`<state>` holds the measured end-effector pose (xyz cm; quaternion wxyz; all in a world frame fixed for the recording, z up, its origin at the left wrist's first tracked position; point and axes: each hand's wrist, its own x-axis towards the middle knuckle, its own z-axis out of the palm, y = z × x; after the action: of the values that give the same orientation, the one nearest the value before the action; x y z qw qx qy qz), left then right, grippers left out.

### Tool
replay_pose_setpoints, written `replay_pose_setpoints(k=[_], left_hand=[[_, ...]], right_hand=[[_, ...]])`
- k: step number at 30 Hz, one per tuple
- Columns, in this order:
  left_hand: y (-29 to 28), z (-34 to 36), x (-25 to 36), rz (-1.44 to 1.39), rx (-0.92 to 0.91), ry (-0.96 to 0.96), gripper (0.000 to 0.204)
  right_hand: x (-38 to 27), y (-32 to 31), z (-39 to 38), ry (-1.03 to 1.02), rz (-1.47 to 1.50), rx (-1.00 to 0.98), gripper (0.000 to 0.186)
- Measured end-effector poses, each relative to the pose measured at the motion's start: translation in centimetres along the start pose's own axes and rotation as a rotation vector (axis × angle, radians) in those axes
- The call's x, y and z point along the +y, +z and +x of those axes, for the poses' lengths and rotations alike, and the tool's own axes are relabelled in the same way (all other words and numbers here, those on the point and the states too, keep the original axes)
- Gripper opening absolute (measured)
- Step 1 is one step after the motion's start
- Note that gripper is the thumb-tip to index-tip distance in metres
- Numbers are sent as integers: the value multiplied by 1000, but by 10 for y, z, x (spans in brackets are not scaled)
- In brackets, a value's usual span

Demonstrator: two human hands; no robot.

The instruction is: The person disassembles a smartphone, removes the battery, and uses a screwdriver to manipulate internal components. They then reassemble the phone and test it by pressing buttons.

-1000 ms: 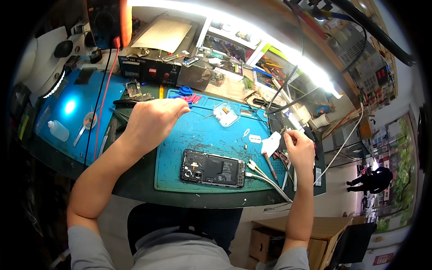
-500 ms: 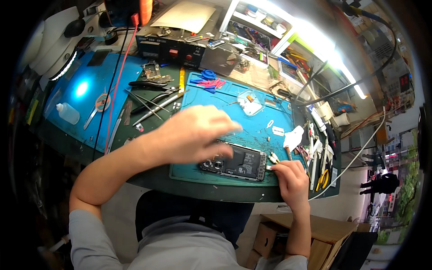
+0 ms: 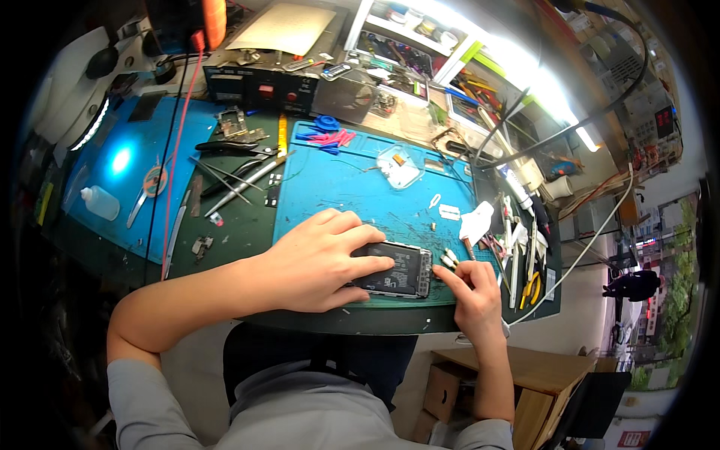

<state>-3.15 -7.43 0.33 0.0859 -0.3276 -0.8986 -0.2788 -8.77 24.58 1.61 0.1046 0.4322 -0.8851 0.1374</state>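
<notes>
A smartphone with its back off lies on the blue mat, its black battery and bottom board showing. Across its left part rests my left hand, with the fingers toward the far edge, the thumb along the near edge and one fingertip on the battery. That hand covers the phone's left end. At the phone's right end, my right hand is closed in a pinch, its fingertips at the edge of the frame. Whatever sits between those fingers is hidden. White plug ends lie just beyond that hand.
Right of the mat lie pens, tweezers and yellow-handled pliers. A clear dish and pink and blue picks sit farther back. Black-handled pliers and a white bottle are on the left. A white cable hangs at right.
My left hand, blurred above the phone before, has come down onto it. My right hand stays by the phone's right end; the white plug seen at its fingertips no longer shows. The view has shifted slightly.
</notes>
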Motion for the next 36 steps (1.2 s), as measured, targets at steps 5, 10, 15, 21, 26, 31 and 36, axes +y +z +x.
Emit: replay_pose_setpoints(k=[5, 10, 15, 21, 26, 31, 36], left_hand=[[-10, 6, -1, -148, -10, -23, 66], [-25, 6, -26, -478, 89, -360, 62], [-9, 6, -32, -302, 84, -257, 67], [-15, 10, -27, -393, 58, -337, 58], [-30, 7, -35, -512, 308, -407, 18], [-57, 4, 5, -496, 272, -516, 19], [-57, -29, 62, -644, -66, -207, 23]], right_hand=[[-2, -7, -6, -18, -98, 73, 51], [-1, -12, -37, 83, -56, 350, 44], [9, -29, -98, 349, 112, 567, 41], [10, -64, -166, 585, 61, 520, 37], [33, -63, -226, 851, 172, 130, 33], [104, 11, -348, 1009, -164, -134, 36], [122, 63, -383, 1234, -82, -147, 34]])
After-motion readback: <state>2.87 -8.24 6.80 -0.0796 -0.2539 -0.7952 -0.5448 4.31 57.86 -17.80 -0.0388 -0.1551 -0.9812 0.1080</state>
